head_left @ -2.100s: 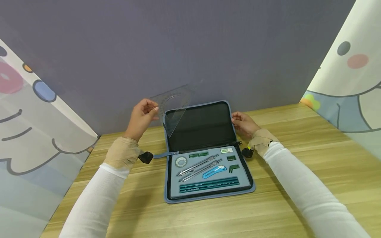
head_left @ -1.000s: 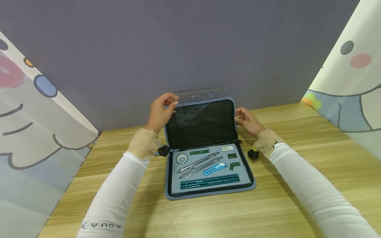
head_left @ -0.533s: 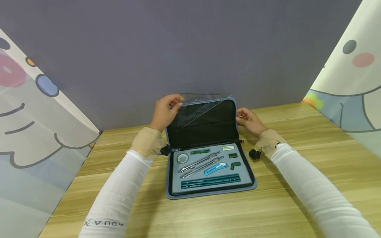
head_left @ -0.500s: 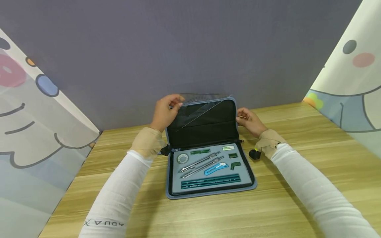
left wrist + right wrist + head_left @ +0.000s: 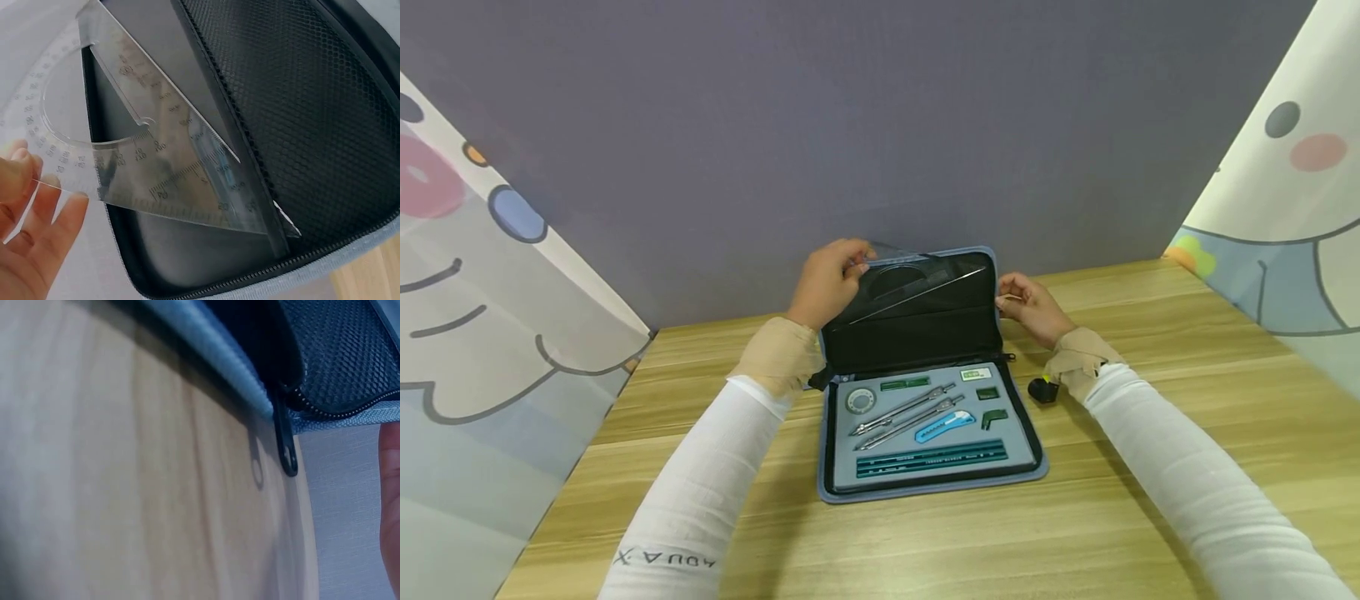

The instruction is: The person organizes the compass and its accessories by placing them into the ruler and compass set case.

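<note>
In the head view, my left hand point(image 5: 831, 279) holds a clear plastic set square point(image 5: 917, 287) with a protractor cutout against the raised lid of a blue-edged zip case point(image 5: 917, 342). Thumb and fingers pinch its outer edge in the left wrist view. There the set square point(image 5: 178, 150) slants across the lid, and the band of the black mesh pocket point(image 5: 294, 112) crosses over one corner. My right hand point(image 5: 1033, 308) grips the lid's right edge; only part of a finger point(image 5: 390, 500) shows in the right wrist view, by the blue fabric border.
In the case's grey tray point(image 5: 1022, 454) lie metal compasses point(image 5: 902, 417), a blue utility knife point(image 5: 945, 426), green pencils point(image 5: 931, 458), an eraser point(image 5: 976, 374) and a round dial-like piece point(image 5: 861, 401). A zip pull point(image 5: 286, 447) hangs beside the lid. A grey wall point(image 5: 880, 125) stands close behind.
My left hand has moved right and brought the set square from above the lid's left side down across the lid's inner face. My right hand stays at the lid's right edge.
</note>
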Available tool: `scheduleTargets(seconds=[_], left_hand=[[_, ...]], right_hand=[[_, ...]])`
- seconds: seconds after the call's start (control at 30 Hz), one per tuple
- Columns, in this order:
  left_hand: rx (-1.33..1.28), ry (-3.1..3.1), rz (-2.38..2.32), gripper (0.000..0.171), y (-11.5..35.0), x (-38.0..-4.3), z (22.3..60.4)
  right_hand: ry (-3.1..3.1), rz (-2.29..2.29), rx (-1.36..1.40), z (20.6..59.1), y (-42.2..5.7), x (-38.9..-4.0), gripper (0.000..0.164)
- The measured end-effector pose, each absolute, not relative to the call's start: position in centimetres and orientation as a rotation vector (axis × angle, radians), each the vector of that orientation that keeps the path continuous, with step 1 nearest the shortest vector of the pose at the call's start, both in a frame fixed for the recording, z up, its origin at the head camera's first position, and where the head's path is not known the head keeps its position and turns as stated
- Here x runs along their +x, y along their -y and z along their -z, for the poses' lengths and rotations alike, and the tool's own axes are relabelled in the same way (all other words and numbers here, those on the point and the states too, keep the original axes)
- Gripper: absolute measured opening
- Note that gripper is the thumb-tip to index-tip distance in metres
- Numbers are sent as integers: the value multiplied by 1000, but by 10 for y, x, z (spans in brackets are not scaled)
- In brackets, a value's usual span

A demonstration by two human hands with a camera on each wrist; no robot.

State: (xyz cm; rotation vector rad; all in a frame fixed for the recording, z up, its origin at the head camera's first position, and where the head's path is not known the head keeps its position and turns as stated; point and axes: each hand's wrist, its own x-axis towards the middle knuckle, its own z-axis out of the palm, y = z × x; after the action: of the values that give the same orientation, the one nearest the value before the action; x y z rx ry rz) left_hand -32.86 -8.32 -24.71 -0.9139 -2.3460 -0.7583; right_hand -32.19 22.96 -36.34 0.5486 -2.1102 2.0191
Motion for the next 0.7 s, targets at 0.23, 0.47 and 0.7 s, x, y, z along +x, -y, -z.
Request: scheduleTargets(seconds=[0.23, 0.47, 0.7], left_hand=[[-898, 2416, 655, 17, 77, -326, 244], [-882, 2441, 599, 19, 72, -324, 243], [-878, 2499, 532, 19, 66, -322, 242]], right_hand=[[2095, -2036, 561, 363, -229, -320, 14], [2068, -2070, 561, 364, -231, -321, 17], [2047, -2089, 566, 365, -233, -319, 21]])
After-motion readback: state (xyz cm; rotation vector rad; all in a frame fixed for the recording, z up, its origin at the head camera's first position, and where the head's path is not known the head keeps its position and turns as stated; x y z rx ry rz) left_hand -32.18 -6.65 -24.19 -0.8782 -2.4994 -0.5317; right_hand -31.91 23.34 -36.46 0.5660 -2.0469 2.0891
